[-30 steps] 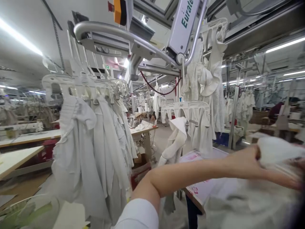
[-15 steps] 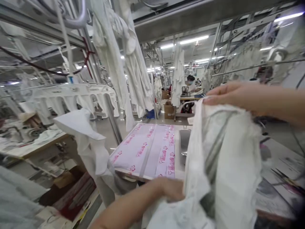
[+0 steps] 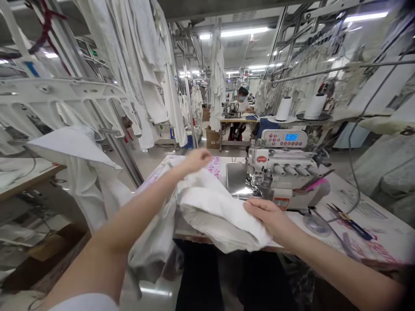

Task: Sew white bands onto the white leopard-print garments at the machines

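A crumpled white garment [image 3: 214, 209] lies over the near edge of the sewing table [image 3: 372, 235], part of it hanging down towards the floor. My left hand [image 3: 196, 160] is closed on its far edge, the arm stretched out above the cloth. My right hand [image 3: 264, 211] lies on the near right part of the garment, fingers flat and pressed on the fabric. Just behind the cloth stands a white overlock sewing machine [image 3: 279, 168] with a shiny metal plate [image 3: 235, 181] on its left.
Scissors [image 3: 348, 220] and small tools lie on the table at right. Two thread cones [image 3: 300, 107] stand behind the machine. White garments [image 3: 142, 65] hang on overhead racks at left, and a white hanger frame [image 3: 65, 101] is close by. A person [image 3: 241, 101] sits sewing far back.
My view has swung right from the hanging racks to the sewing table. Both hands have brought the white garment down from chest height and laid it on the table before the machine.
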Demonstrator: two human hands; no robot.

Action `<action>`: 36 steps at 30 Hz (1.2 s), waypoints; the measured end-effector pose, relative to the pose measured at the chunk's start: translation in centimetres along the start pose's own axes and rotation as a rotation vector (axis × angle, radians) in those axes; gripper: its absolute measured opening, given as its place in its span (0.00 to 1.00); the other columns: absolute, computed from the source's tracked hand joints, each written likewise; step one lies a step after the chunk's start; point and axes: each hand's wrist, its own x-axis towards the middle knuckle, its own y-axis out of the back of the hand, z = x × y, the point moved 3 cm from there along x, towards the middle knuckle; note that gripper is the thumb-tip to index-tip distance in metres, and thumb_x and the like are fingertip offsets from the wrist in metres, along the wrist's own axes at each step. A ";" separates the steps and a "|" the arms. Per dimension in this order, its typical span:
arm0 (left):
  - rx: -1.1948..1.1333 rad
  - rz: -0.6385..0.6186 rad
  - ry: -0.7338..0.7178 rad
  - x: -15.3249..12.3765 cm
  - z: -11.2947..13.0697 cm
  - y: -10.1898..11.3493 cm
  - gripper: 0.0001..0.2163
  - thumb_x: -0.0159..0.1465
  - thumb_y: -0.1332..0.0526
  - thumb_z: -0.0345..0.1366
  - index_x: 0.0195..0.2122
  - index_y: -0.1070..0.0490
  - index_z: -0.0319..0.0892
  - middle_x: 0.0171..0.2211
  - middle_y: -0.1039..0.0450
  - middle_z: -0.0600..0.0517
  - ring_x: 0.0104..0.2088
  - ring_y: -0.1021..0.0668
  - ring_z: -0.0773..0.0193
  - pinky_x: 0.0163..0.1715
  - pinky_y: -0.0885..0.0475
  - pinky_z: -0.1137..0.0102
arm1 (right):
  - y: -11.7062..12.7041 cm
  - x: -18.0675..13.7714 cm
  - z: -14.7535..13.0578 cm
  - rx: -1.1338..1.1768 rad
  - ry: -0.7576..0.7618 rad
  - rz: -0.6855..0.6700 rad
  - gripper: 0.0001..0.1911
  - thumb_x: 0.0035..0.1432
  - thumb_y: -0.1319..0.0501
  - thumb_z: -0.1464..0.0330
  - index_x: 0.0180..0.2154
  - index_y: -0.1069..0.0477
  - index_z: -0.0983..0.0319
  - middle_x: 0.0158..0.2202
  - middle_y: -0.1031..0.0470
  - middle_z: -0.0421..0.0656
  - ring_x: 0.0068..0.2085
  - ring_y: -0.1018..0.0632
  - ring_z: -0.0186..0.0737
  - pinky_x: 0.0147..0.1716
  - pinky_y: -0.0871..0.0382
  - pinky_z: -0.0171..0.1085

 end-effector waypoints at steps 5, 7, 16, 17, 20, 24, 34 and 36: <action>0.014 -0.469 0.061 -4.9 -4.5 -6.0 0.16 0.53 0.42 0.50 0.29 0.29 0.40 0.25 0.31 0.54 0.27 0.30 0.67 0.26 0.37 0.75 | 0.0 3.3 0.4 -0.183 0.195 -0.066 0.19 0.54 0.45 0.57 0.23 0.37 0.66 0.21 0.42 0.37 0.24 0.39 0.29 0.22 0.47 0.30; -0.063 -0.412 0.119 -6.2 -6.0 -5.8 0.17 0.52 0.42 0.50 0.29 0.30 0.39 0.24 0.32 0.55 0.26 0.31 0.68 0.24 0.38 0.76 | 0.4 3.6 -0.2 -0.284 0.222 -0.086 0.19 0.54 0.46 0.57 0.21 0.38 0.66 0.20 0.44 0.37 0.23 0.41 0.29 0.21 0.48 0.30; -0.382 -0.413 0.500 -5.4 -6.4 0.0 0.15 0.47 0.34 0.42 0.31 0.29 0.36 0.25 0.30 0.52 0.23 0.29 0.70 0.22 0.35 0.76 | 0.5 3.7 -0.9 -0.815 0.495 0.038 0.16 0.56 0.46 0.63 0.19 0.40 0.64 0.19 0.42 0.37 0.23 0.39 0.30 0.22 0.50 0.30; -0.369 -0.431 0.523 -4.8 -6.1 0.6 0.15 0.47 0.34 0.41 0.30 0.29 0.36 0.26 0.29 0.51 0.24 0.28 0.69 0.24 0.33 0.75 | 0.4 3.8 -0.8 -0.807 0.506 0.040 0.16 0.55 0.46 0.63 0.19 0.41 0.64 0.19 0.42 0.37 0.23 0.39 0.30 0.22 0.50 0.30; -0.173 -0.428 0.476 -2.0 -4.9 2.0 0.13 0.49 0.36 0.41 0.30 0.28 0.35 0.28 0.28 0.48 0.27 0.26 0.64 0.28 0.31 0.70 | -0.5 4.8 0.0 -0.691 0.438 0.057 0.17 0.54 0.45 0.64 0.19 0.45 0.64 0.19 0.45 0.36 0.22 0.42 0.29 0.21 0.52 0.30; 0.551 -0.065 -0.050 2.1 -2.7 1.7 0.12 0.57 0.45 0.41 0.31 0.27 0.38 0.30 0.29 0.47 0.32 0.27 0.61 0.31 0.34 0.68 | -2.7 7.1 2.0 -0.126 0.249 0.133 0.16 0.49 0.41 0.62 0.20 0.44 0.63 0.19 0.45 0.35 0.21 0.43 0.28 0.19 0.51 0.29; 0.548 -0.082 -0.436 4.5 -4.0 -12.1 0.10 0.60 0.50 0.34 0.29 0.30 0.39 0.29 0.31 0.52 0.32 0.29 0.66 0.32 0.37 0.73 | 0.5 3.3 8.9 0.210 0.112 0.202 0.13 0.52 0.42 0.61 0.31 0.33 0.66 0.26 0.32 0.40 0.27 0.34 0.32 0.25 0.41 0.31; 0.460 -0.108 -0.355 5.1 -4.1 -13.9 0.08 0.58 0.47 0.34 0.27 0.32 0.39 0.29 0.30 0.53 0.31 0.28 0.66 0.30 0.37 0.73 | 1.7 2.1 9.8 0.223 0.088 0.228 0.12 0.54 0.43 0.61 0.31 0.33 0.65 0.25 0.33 0.39 0.26 0.35 0.32 0.24 0.42 0.31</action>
